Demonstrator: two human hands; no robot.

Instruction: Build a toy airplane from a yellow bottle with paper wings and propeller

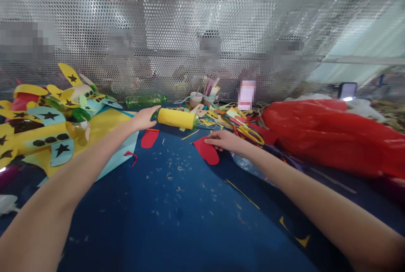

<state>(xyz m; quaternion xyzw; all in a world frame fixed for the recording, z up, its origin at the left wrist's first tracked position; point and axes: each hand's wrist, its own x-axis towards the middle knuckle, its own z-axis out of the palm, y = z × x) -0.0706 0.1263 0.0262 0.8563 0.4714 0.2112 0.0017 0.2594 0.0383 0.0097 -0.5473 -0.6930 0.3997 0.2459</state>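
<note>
My left hand [146,118] reaches to the far middle of the blue table [177,230], its fingers round the left end of a green plastic bottle wrapped in yellow paper [177,118]. The bottle lies on its side. My right hand [224,141] pinches the upper edge of a red paper cut-out with one rounded end [207,152]. That cut-out lies tilted on or just above the table; I cannot tell which. A second red rounded cut-out [149,138] lies flat just below my left hand.
Paper-covered bottle aeroplanes [47,133] crowd the left, beside yellow and light blue sheets [117,158]. A bare green bottle [145,100] lies at the back. Paper scraps [221,116] and scissors [253,135] sit behind my right hand. A red plastic bag [322,137] fills the right.
</note>
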